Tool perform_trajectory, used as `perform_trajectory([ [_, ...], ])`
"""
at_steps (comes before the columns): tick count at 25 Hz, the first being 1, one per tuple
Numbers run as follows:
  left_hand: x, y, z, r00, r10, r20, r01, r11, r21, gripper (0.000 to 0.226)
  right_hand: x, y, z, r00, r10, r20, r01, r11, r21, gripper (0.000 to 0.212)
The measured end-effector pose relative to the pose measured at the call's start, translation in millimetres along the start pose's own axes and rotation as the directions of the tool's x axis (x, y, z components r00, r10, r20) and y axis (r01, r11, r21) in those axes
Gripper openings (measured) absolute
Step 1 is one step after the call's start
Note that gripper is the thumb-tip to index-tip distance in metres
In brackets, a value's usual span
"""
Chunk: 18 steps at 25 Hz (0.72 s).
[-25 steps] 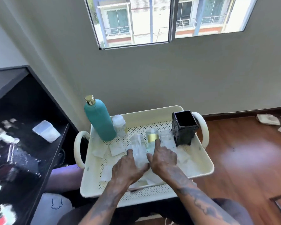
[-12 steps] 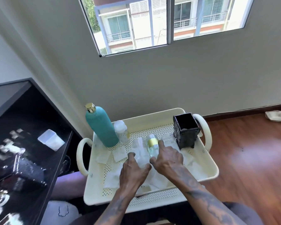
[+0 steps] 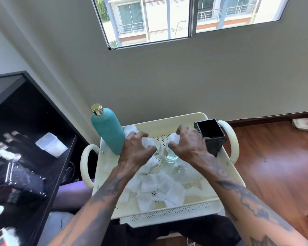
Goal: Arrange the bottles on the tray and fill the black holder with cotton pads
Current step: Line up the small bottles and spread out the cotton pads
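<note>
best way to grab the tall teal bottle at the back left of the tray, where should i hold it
Grip the teal bottle around its straight middle body, coming from the front right, the tray side. It stands upright and leans slightly in this view, and its shoulder narrows to a small gold cap, which probably offers a poorer hold. The left hand is nearest; the wall and black shelf crowd the other sides.

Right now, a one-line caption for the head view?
Left hand and right hand each grip a small clear bottle over the cream tray strewn with cotton pads.
</note>
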<state>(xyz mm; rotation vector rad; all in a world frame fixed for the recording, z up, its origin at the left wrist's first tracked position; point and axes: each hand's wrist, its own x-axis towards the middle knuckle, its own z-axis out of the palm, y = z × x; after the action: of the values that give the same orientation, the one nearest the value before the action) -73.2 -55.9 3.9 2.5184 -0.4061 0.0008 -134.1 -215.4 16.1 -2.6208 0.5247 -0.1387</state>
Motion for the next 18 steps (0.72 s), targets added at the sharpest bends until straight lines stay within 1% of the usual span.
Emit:
perform_trajectory([
  [2,20.2,8.4,-6.2,0.994,0.096,0.053,-0.101,0.991,0.089,0.053,12.2,-1.7,-4.5,0.999,-0.036,-0.020,0.036,0.999,-0.022,0.045],
  [4,41.4,13.5,-13.4,0.984,0.142,0.103,-0.156,0.978,0.141,0.053,27.9,-3.1,-11.7,0.996,-0.081,-0.031,0.080,0.996,-0.036,0.046],
  [7,72.2,17.3,-22.9,0.968,0.154,0.197,-0.191,0.964,0.185,0.051,55.0,-10.7,-17.5,0.985,-0.171,-0.019,0.169,0.983,-0.065,0.045],
  [10,88.2,14.0,-18.7,0.946,0.136,0.295,-0.216,0.941,0.259,0.053,73.7,-17.1,-6.5,0.975,-0.216,0.054,0.221,0.968,-0.119,0.044],
  [12,90.3,8.6,-13.6,0.947,0.144,0.287,-0.220,0.942,0.254,0.049,78.0,-18.0,7.3,0.969,-0.224,0.101,0.236,0.963,-0.132,0.042],
  [15,88.8,0.7,-11.5,0.964,0.166,0.206,-0.216,0.943,0.253,0.046,82.3,-18.0,20.3,0.968,-0.239,0.073,0.246,0.964,-0.104,0.037],
  [18,85.1,-1.6,-10.2,0.966,0.193,0.174,-0.238,0.927,0.291,0.046,84.3,-20.1,22.1,0.969,-0.237,0.075,0.243,0.966,-0.092,0.035],
])
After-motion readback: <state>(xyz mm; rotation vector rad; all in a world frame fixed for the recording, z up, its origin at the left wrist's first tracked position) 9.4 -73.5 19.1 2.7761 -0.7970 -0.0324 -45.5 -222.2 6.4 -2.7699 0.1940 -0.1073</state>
